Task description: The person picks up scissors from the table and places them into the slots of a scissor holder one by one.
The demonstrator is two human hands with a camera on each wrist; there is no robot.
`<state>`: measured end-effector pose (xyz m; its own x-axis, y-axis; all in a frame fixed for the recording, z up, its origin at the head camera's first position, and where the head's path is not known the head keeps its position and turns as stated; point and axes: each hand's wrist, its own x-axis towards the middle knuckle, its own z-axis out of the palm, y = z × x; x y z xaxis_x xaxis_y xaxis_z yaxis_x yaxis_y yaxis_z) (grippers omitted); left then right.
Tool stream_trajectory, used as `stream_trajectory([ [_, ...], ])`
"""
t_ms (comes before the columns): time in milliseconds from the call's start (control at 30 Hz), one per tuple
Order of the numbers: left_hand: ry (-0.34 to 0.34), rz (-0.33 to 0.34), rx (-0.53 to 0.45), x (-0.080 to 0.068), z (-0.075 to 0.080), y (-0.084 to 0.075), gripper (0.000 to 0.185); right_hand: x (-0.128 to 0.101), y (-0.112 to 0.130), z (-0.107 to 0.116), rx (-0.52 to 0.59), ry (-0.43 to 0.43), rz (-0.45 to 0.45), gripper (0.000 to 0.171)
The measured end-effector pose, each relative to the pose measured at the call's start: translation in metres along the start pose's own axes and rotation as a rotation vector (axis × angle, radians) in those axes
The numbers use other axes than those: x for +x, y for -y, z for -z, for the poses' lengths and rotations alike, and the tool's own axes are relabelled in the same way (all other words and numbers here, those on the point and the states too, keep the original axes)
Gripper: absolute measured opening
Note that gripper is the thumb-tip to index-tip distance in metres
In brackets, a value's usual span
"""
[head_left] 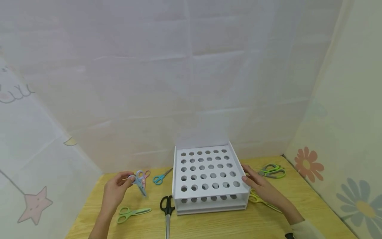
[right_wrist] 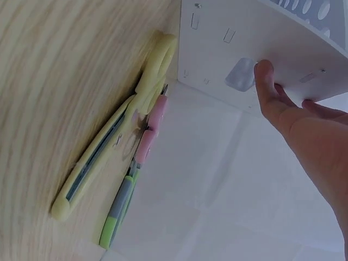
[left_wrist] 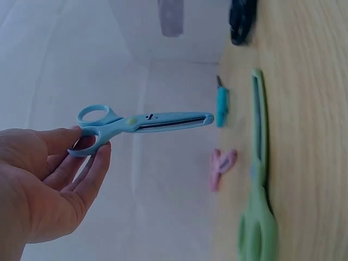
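Note:
Light blue scissors [left_wrist: 136, 124] are pinched by one handle loop between the thumb and fingers of my left hand [head_left: 114, 191], blades pointing away from the hand, above the table. Behind them in the head view lie pink scissors [head_left: 144, 182]. A white rack [head_left: 213, 209] with rows of round holes stands at the middle of the table. My right hand [head_left: 262, 191] rests against the rack's right side wall, its fingers by a cut-out [right_wrist: 240, 74] in that wall. Whether the fingertips hook into the cut-out, I cannot tell.
Green scissors [head_left: 131, 213], black-handled scissors [head_left: 168, 209] and blue scissors [head_left: 159, 179] lie left of the rack. To its right are yellow scissors [right_wrist: 109, 136], pink-handled scissors [right_wrist: 150, 130] and green-and-grey scissors [head_left: 273, 171]. Pale sheeting [head_left: 134, 99] walls the table's back.

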<state>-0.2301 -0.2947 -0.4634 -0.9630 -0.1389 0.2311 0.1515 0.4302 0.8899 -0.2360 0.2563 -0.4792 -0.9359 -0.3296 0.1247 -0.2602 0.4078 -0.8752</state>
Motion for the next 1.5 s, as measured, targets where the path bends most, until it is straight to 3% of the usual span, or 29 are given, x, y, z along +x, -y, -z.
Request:
stream_trajectory([
  [167, 0.021, 0.013, -0.114, -0.005, -0.006, -0.021, 0.040, 0.002, -0.008, -0.001, 0.001, 0.025, 0.019, 0.074],
  [367, 0.075, -0.053, -0.229, -0.008, -0.014, -0.051, 0.038, 0.006, -0.013, -0.002, -0.030, -0.028, 0.047, 0.076],
  [633, 0.089, -0.153, -0.346, -0.014, -0.035, -0.086, 0.027, 0.010, -0.011, -0.004, 0.005, -0.048, 0.008, 0.075],
  [933, 0.112, -0.188, -0.376, -0.007, -0.062, -0.099, 0.028, 0.011, -0.012, -0.008, 0.031, -0.039, -0.013, 0.073],
  [1200, 0.081, -0.234, -0.406, -0.008, -0.063, -0.110, 0.027, 0.012, -0.014, -0.010, 0.002, -0.043, -0.022, 0.074],
  [1500, 0.094, -0.256, -0.419, -0.003, -0.088, -0.100, 0.025, 0.010, -0.017, -0.009, -0.018, -0.060, -0.018, 0.075],
])
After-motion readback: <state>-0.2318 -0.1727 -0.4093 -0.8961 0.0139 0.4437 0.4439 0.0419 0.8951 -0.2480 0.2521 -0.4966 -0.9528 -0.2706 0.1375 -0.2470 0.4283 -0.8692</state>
